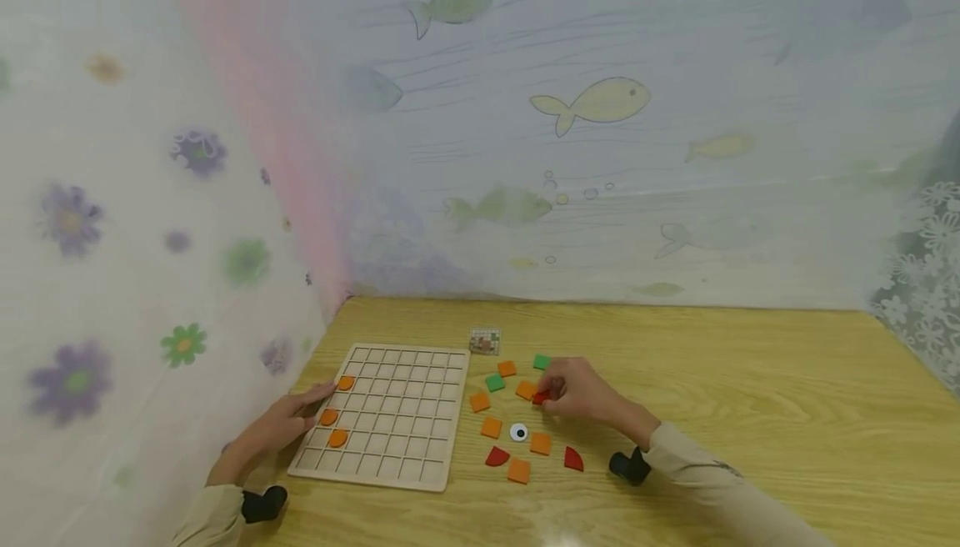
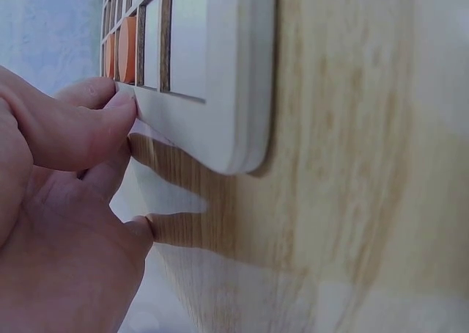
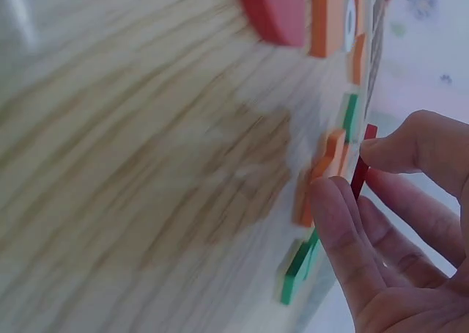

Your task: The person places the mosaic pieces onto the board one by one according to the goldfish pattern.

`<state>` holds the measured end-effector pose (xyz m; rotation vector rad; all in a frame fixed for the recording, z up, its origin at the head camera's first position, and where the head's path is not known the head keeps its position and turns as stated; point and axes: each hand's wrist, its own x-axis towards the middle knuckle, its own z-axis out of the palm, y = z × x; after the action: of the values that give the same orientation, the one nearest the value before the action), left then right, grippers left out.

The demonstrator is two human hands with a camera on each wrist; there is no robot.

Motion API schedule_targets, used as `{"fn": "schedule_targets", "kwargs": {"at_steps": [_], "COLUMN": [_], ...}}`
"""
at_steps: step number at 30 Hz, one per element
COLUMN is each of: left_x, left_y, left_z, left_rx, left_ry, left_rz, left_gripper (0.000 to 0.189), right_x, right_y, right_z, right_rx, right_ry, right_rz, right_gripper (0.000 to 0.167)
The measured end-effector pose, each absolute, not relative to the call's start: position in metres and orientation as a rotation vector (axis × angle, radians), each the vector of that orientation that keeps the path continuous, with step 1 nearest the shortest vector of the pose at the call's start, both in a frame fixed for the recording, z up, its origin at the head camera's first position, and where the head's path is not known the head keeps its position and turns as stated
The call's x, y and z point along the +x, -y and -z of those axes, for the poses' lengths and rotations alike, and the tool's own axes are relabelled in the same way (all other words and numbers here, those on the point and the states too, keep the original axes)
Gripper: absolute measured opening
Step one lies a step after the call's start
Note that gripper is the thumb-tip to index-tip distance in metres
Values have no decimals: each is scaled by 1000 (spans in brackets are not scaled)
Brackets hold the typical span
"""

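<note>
Right hand [image 3: 403, 254] — red piece [image 3: 359, 177] in grip.

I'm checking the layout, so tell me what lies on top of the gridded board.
On the gridded board lie three orange pieces, all toward the left edge, which the left hand touches. The surface directly beneath those pieces is covered.

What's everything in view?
Table: one, yellowish, beneath.
Board: one, pale, on table.
Rounded pieces: three, orange, on board.
Squares: six, orange, right of board.
Tiles: two, green, among squares.
Wedges: two, red, near squares.
Eye: one, black-and-white, among squares.
Card: one, multicoloured, beyond squares.
Wall coverings: two, pale, behind, left.
Lace: one, white, right.
Held piece: one, red, pinched.
Left hand: one, board's left edge.
Right hand: one, pinching held piece.
Sleeves: two, beige, forearms.
Wrist gadgets: two, black.
</note>
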<state>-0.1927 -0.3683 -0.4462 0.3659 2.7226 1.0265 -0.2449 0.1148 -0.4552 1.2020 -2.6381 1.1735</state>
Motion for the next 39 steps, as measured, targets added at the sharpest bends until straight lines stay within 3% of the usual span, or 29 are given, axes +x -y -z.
{"fn": "schedule_targets", "kwargs": {"at_steps": [28, 39], "left_x": [-197, -194], "left_y": [372, 371], "left_z": [446, 449], "left_rx": [462, 342], "left_ry": [-2702, -2659], "left_rz": [-998, -1083], "left_gripper": [54, 56], "right_x": [-243, -245], "right_y": [-27, 8], "right_z": [438, 442], "right_rx": [1281, 1284], "right_ry": [2577, 2579], "right_rz": [-1327, -1450], "right_gripper": [9, 12]}}
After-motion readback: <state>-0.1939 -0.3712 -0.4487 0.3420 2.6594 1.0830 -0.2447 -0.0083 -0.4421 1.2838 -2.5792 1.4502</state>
